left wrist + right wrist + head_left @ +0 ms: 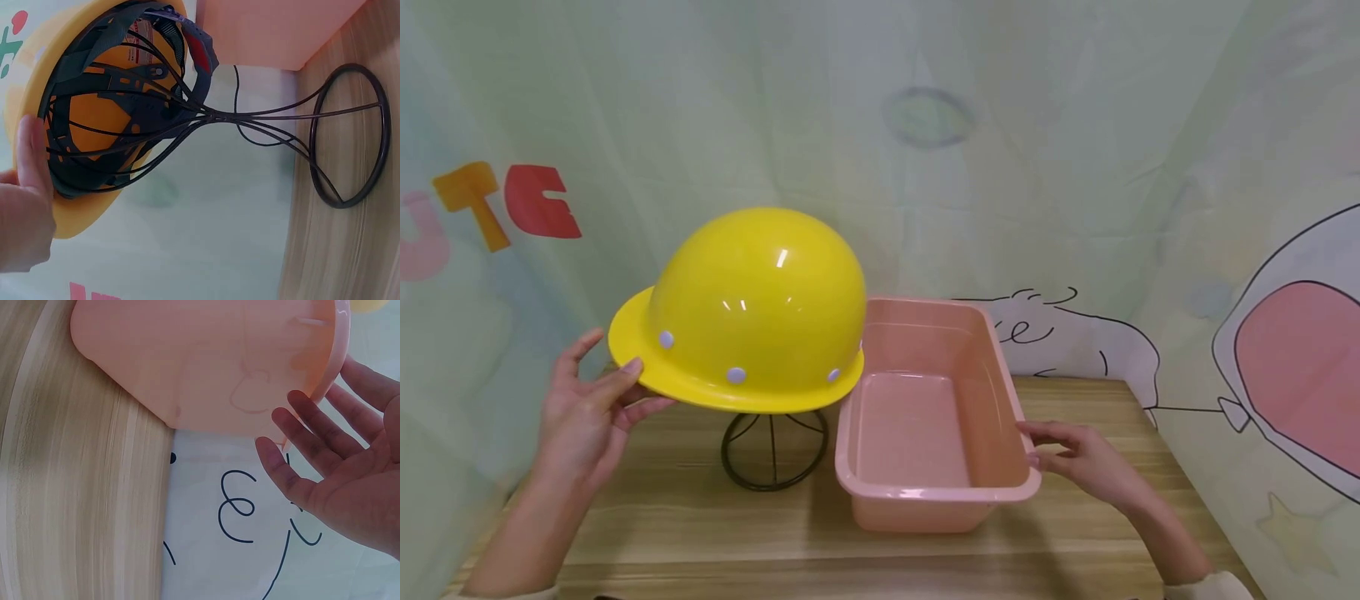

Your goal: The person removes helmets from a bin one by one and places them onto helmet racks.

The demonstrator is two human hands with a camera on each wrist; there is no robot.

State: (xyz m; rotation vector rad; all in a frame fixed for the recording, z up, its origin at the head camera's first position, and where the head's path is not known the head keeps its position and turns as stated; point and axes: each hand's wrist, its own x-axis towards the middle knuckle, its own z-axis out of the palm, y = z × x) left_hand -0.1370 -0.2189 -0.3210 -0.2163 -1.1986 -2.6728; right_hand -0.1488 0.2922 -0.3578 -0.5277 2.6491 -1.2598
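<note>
A yellow hard hat (767,308) sits on a black wire stand (775,475), its brim jutting to the left. My left hand (583,417) holds that brim, the thumb lying on its edge. In the left wrist view, dark straps (115,47) show inside the hat, and the stand's thin wires (250,119) fan out up into it. To the right stands a pink plastic basin (917,496) with nothing in it. My right hand (1086,462) pinches its right rim near the front corner, thumb and a finger at the edge. The other fingers (322,425) reach out loosely beside the wall.
Both objects stand on a wood-grain table (700,542). A pale printed curtain (1037,167) rises behind the table and along both sides, close to its edges. The hat's right side overlaps the basin's left rim in the head view.
</note>
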